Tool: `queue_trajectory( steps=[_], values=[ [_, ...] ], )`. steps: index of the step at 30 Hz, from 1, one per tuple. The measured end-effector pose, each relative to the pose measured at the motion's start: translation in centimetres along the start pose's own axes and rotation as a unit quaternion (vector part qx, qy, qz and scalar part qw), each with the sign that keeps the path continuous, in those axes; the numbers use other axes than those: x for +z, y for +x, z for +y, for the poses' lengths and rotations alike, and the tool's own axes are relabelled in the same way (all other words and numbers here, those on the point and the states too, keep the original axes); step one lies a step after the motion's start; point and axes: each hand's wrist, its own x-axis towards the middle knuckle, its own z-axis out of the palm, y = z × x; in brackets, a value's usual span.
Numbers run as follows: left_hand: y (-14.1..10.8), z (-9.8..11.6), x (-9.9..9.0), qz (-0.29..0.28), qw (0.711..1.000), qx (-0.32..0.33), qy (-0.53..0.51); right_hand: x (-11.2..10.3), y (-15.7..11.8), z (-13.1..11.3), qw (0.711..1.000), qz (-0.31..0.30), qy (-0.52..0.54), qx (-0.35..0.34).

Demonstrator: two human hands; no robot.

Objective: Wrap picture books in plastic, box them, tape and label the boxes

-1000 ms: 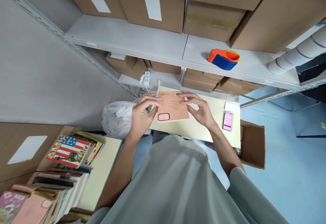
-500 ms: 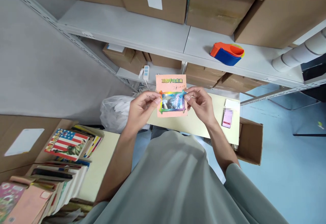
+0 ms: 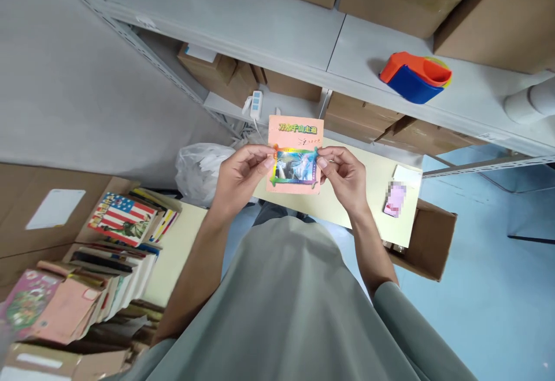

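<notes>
1. Grey shelving (image 3: pixel 277 28) crosses at 12 o'clock from the booklet, with cardboard boxes on its levels and a power strip (image 3: pixel 256 104) at 11 o'clock.
2. Both hands share the pink illustrated booklet (image 3: pixel 295 167), raised over the near edge of the cream counter (image 3: pixel 375 167). Its colourful picture side faces the wearer. It is closed and not set down.
3. The left hand (image 3: pixel 240 178) pinches the left edge between thumb and fingers; the right hand (image 3: pixel 347 178) grips the opposite edge likewise.
4. Other books, including one with a stars-and-stripes cover (image 3: pixel 125 219), sit in a group at 8 o'clock, out of the hands. How many have been handled cannot be told.
5. On the counter, a phone (image 3: pixel 395 199) lies at 4 o'clock, with an open carton (image 3: pixel 429 242) beyond it, above the blue floor (image 3: pixel 485 300).
6. A stuffed plastic bag (image 3: pixel 197 173) is at 9 o'clock; an orange-and-blue plastic item (image 3: pixel 416 77) rests on the shelving at 2 o'clock.
</notes>
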Motion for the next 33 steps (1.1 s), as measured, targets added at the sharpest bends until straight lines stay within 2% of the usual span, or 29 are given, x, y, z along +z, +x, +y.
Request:
queue_trajectory(
  steps=[3,5,9,12,14,16,20,27,30,33],
  values=[
    [0.3,-1.9,-0.3,0.004,1.000,-0.025,0.004,0.0,0.5,1.8,1.000,0.000,0.011,0.015],
    [0.6,-4.2,-0.5,0.009,0.998,-0.060,0.013,0.0,1.0,3.9,1.000,-0.002,0.004,0.026],
    [1.4,-10.8,-1.2,0.016,0.990,-0.130,0.054,0.3,1.9,10.9,0.997,-0.009,-0.030,0.072],
    [1.9,-16.1,-1.7,0.003,0.982,-0.175,0.076,1.3,2.2,16.9,0.988,0.003,-0.060,0.141],
    [2.3,-18.9,-1.8,-0.013,0.972,-0.208,0.106,2.2,2.1,20.2,0.979,0.030,-0.085,0.181],
    [2.8,-20.8,-2.0,-0.040,0.963,-0.230,0.137,3.0,2.0,22.5,0.969,0.054,-0.121,0.207],
    [4.4,-22.5,-2.4,-0.090,0.958,-0.214,0.169,3.9,2.7,24.2,0.958,0.080,-0.164,0.222],
    [9.1,-22.8,-3.3,-0.120,0.971,-0.114,0.170,4.5,6.5,23.7,0.960,0.136,-0.181,0.163],
    [10.0,-23.7,-4.8,-0.109,0.974,-0.096,0.174,5.7,7.2,23.7,0.957,0.141,-0.196,0.162],
    [9.5,-26.0,-8.1,-0.080,0.972,-0.117,0.187,8.0,7.0,24.7,0.951,0.119,-0.217,0.187]
  ],
)
